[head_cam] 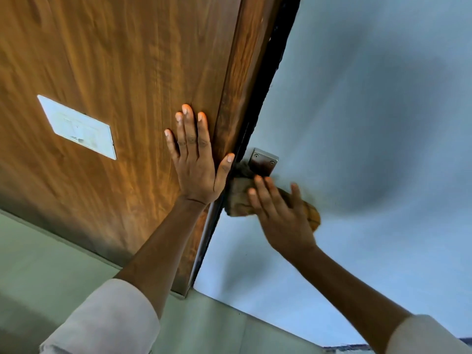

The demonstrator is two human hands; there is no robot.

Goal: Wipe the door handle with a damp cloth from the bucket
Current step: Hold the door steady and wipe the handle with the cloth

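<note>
Fingers (191, 129) of the left hand (196, 164) were spread flat and pressed on the wooden surface, with nothing held in them; the thumb was stretched toward the dark edge at the right. Fingers (265, 192) of the right hand (283, 215) were curved over a brown cloth (240, 198), which was pressed against the pale blue surface just below the metal plate.

A large wooden door panel (115, 60) was seen at the left, filling most of the upper left of the view. At the right, a wide pale blue surface (370, 123) was seen, with soft shadows on it. Between the two, a dark strip (275, 60) ran diagonally from the far top to the near bottom. A pale green wall (51, 264) was visible at the near left. Both forearms were bare, and light sleeves (109, 318) were rolled up near the bottom of the view. A white rectangular plate (76, 126) was fixed on the wood, well left of the left hand. A small metal plate (263, 160) with two screws was fixed on the blue surface just beside the dark strip. The door handle itself could not be told clearly; it was probably hidden under the cloth.
</note>
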